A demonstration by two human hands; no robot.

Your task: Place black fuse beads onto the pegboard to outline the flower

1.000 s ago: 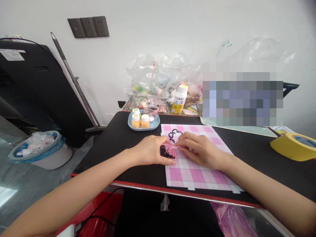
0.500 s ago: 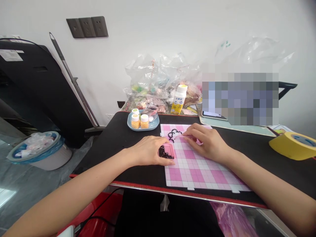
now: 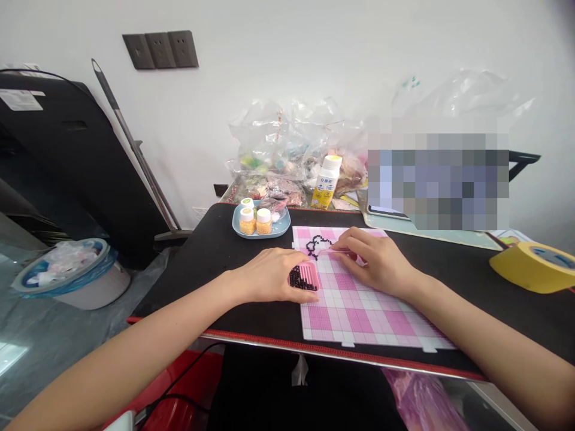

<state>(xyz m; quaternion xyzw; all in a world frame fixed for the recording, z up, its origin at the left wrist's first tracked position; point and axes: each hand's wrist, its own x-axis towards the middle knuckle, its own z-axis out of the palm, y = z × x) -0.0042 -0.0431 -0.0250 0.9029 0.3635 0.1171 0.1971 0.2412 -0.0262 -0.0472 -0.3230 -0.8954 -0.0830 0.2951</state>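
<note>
A pink-and-white checked pegboard (image 3: 359, 311) lies on the black mat. Near its far left corner, small black beads (image 3: 313, 239) form a curving outline. My left hand (image 3: 274, 276) is closed around a small pink ridged tray (image 3: 311, 272), which has loose black beads (image 3: 300, 280) in its left part. The tray sits over the board's left edge. Pinched in my right hand (image 3: 371, 260) is a pair of thin pink tweezers (image 3: 331, 250), their tips pointing left beside the bead outline. Whether a bead is between the tips is too small to tell.
A blue plate (image 3: 278, 230) with small jars of beads (image 3: 256, 221) stands behind my left hand. At the back are a yellow-and-white bottle (image 3: 326, 182) and plastic bags (image 3: 265, 143). A roll of yellow tape (image 3: 516, 269) lies at the right. A bin (image 3: 85, 281) stands on the floor, left.
My right hand and the tweezers have shifted very slightly toward me. My left hand keeps its hold on the tray, and the bead outline looks the same.
</note>
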